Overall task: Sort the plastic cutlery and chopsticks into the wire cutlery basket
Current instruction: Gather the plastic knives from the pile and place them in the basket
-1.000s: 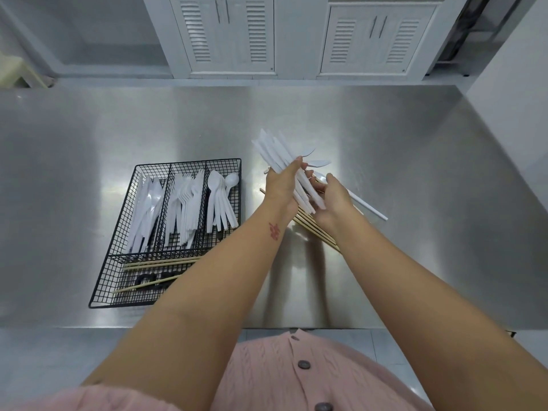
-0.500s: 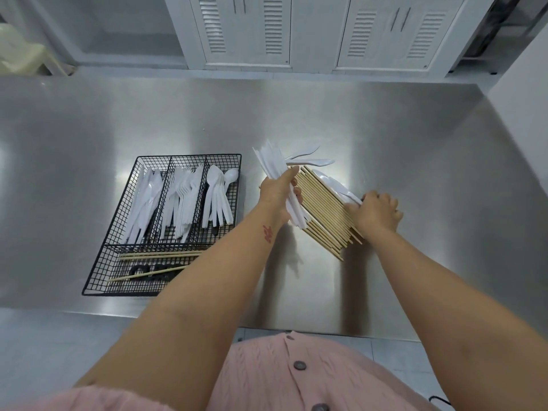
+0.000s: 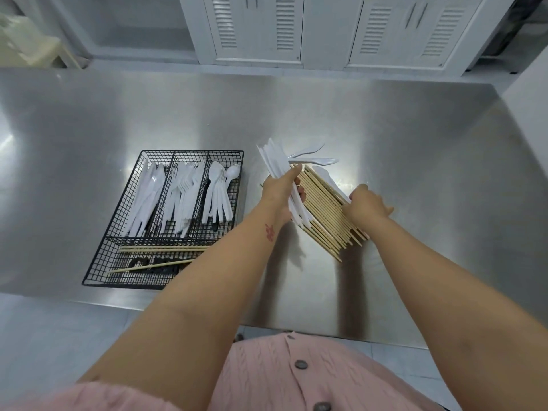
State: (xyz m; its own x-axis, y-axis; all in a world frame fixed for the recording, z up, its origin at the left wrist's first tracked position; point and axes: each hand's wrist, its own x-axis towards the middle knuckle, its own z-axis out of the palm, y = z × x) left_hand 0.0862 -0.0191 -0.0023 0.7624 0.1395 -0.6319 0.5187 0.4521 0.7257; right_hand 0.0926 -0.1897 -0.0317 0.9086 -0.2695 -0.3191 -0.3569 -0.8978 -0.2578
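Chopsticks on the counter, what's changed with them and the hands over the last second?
The right hand moved off the left hand's bundle to the right and now presses on the wooden chopsticks, which lie fanned in a flat row instead of bunched under the hands. The left hand kept its grip on the white plastic knives. The wire cutlery basket and its contents look unchanged.

1 wire basket (image 3: pixel 98 262), 4 compartments. 2 loose spoons (image 3: pixel 311 155) past left fingertips. Chopstick bundle (image 3: pixel 323 212) between the fingers: too many to count.
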